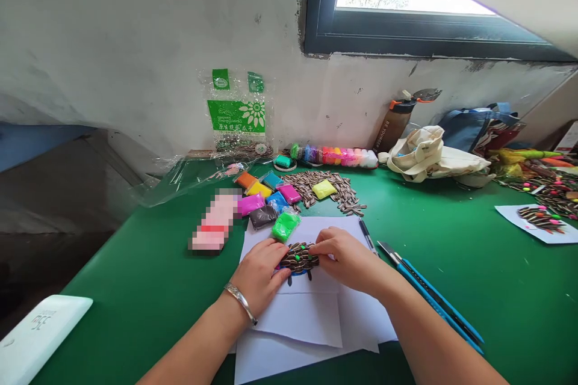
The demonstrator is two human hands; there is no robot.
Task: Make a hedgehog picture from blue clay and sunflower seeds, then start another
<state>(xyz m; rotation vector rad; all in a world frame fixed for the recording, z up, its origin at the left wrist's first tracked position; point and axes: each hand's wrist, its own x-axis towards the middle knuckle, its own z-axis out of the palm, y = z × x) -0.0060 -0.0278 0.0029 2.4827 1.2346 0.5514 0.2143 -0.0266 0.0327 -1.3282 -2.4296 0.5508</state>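
Note:
On white paper (307,319) lies a hedgehog-like figure of sunflower seeds (298,257), with small green dots on top and blue clay along its lower edge. My left hand (257,271) rests at the figure's left side, thumb and fingers apart, steadying it against the sheet. From the right, my right hand (347,258) reaches in with curled fingers, and its index fingertip touches the seeds. Whatever those fingertips may hold is hidden. Just beyond the figure sits a green clay packet (285,226).
Colored clay packets (255,188) and loose sunflower seeds (345,192) lie behind the paper. A pen (368,234) and a blue utility knife (431,295) are at right. Farther off are a seed bag (237,114), a bottle (394,123) and another seed picture (542,222).

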